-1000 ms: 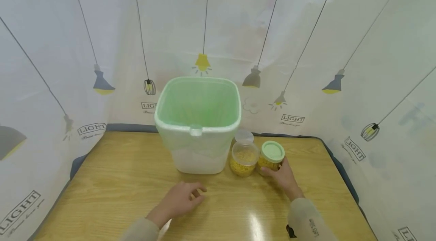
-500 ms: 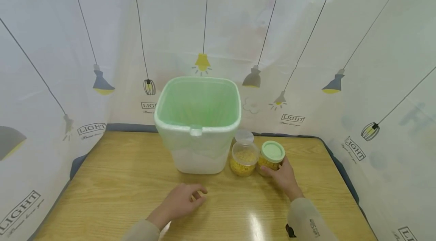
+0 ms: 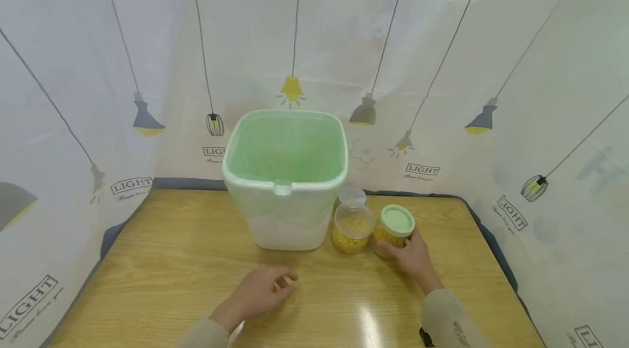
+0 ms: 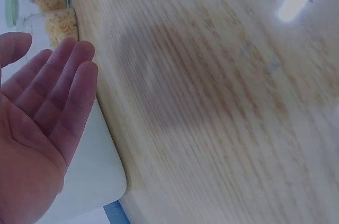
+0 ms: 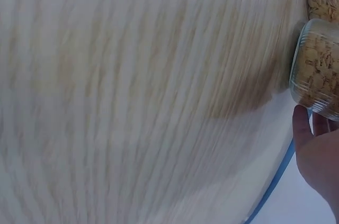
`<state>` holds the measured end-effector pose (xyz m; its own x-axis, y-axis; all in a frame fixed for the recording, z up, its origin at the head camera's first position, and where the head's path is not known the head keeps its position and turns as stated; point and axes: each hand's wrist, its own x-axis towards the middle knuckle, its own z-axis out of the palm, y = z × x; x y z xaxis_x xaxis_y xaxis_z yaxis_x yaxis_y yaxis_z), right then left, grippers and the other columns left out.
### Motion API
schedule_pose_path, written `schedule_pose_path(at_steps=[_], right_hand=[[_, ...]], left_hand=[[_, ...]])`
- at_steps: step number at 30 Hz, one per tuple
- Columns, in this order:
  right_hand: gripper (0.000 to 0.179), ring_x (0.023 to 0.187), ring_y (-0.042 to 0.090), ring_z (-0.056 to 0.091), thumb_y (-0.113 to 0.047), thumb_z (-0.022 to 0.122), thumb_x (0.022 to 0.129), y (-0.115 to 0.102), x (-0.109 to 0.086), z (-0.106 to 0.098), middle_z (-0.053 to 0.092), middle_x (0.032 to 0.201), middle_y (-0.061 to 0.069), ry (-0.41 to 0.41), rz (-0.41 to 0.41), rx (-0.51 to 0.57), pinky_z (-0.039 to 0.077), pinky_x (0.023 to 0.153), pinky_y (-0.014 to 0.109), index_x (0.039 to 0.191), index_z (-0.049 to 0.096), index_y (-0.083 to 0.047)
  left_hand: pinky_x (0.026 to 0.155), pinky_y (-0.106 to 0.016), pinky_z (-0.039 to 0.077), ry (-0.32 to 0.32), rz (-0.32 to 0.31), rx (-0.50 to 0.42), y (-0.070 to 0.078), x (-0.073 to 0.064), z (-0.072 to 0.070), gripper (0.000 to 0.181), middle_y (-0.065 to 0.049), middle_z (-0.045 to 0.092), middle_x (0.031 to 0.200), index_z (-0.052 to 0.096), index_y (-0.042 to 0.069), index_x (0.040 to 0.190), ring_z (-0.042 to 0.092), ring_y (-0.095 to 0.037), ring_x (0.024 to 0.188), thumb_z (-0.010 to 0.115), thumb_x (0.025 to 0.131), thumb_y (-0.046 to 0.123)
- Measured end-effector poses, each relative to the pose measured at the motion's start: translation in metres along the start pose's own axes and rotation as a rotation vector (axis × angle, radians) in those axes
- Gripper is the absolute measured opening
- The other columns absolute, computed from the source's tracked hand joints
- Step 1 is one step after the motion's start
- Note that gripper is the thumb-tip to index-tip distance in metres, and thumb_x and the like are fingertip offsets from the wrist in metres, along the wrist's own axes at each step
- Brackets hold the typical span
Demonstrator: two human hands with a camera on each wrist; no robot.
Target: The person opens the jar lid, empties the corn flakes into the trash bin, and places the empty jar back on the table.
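Observation:
My right hand (image 3: 413, 259) grips a clear jar (image 3: 385, 241) with a pale green lid (image 3: 397, 220), thumb on the near side. Yellowish flakes, like oats, partly fill it. The right wrist view shows this jar (image 5: 318, 73) at the right edge, fingertips against its side. Just left of it stands a second clear jar (image 3: 351, 240), uncovered, with similar flakes. Behind that one is a clear round piece (image 3: 352, 195), partly hidden. My left hand (image 3: 260, 290) hovers near the table's middle, fingers loosely bent and holding nothing; the left wrist view shows its bare palm (image 4: 32, 150).
A tall bin (image 3: 290, 222), white outside and green inside, stands open-topped left of the jars. The wooden table (image 3: 162, 260) ends at a dark blue edge (image 3: 417, 195). Pale sheets printed with lamps (image 3: 292, 25) hang behind and at both sides.
The green-lidded jar has leaned slightly to the right in my right hand, and the right wrist has shifted a little the same way. My left hand has stayed put.

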<state>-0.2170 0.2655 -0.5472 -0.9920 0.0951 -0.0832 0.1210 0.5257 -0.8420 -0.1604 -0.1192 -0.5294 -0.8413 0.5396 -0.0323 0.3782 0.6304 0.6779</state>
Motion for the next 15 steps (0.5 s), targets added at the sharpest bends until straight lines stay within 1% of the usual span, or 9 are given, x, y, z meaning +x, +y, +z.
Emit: schedule_pose_path(at_steps=[4, 7, 11, 12, 15], right_hand=[[0.102, 0.143, 0.038, 0.032, -0.052, 0.075, 0.079, 0.003, -0.004, -0.009, 0.034, 0.154, 0.016, -0.015, -0.031, -0.047, 0.030, 0.114, 0.062, 0.153, 0.018, -0.013], [0.100, 0.141, 0.037, 0.035, -0.052, 0.076, 0.078, 0.006, -0.007, -0.015, 0.037, 0.152, 0.014, -0.020, -0.064, -0.055, 0.033, 0.113, 0.062, 0.153, 0.021, -0.015], [0.095, 0.138, 0.038, 0.040, -0.046, 0.079, 0.078, 0.008, -0.015, -0.021, 0.042, 0.148, 0.013, -0.028, -0.134, -0.048, 0.037, 0.108, 0.063, 0.151, 0.026, -0.015], [0.094, 0.137, 0.039, 0.040, -0.043, 0.079, 0.078, 0.003, -0.019, -0.023, 0.042, 0.147, 0.014, -0.038, -0.145, -0.045, 0.038, 0.107, 0.064, 0.150, 0.026, -0.014], [0.093, 0.135, 0.040, 0.043, -0.039, 0.081, 0.077, 0.001, -0.028, -0.025, 0.045, 0.145, 0.014, -0.070, -0.162, -0.039, 0.040, 0.106, 0.064, 0.148, 0.029, -0.012]], left_hand=[[0.062, -0.021, 0.053, -0.009, -0.006, 0.004, 0.000, -0.001, -0.003, 0.028, 0.005, 0.074, 0.092, 0.069, 0.018, 0.114, 0.064, -0.001, 0.071, 0.059, 0.096, 0.037], [0.062, -0.021, 0.053, -0.008, -0.005, 0.005, 0.000, -0.001, -0.004, 0.028, 0.005, 0.074, 0.092, 0.068, 0.018, 0.115, 0.064, 0.000, 0.070, 0.058, 0.096, 0.037], [0.064, -0.022, 0.053, -0.006, -0.005, 0.010, 0.001, 0.000, -0.006, 0.030, 0.006, 0.074, 0.092, 0.068, 0.019, 0.115, 0.064, 0.000, 0.071, 0.057, 0.096, 0.039], [0.064, -0.023, 0.053, -0.008, -0.005, 0.009, 0.002, 0.000, -0.006, 0.030, 0.006, 0.074, 0.093, 0.068, 0.019, 0.116, 0.064, 0.000, 0.071, 0.057, 0.096, 0.039], [0.067, -0.024, 0.054, -0.001, 0.007, 0.020, 0.005, 0.001, -0.008, 0.028, 0.005, 0.074, 0.095, 0.068, 0.019, 0.115, 0.065, -0.001, 0.074, 0.057, 0.097, 0.037]])
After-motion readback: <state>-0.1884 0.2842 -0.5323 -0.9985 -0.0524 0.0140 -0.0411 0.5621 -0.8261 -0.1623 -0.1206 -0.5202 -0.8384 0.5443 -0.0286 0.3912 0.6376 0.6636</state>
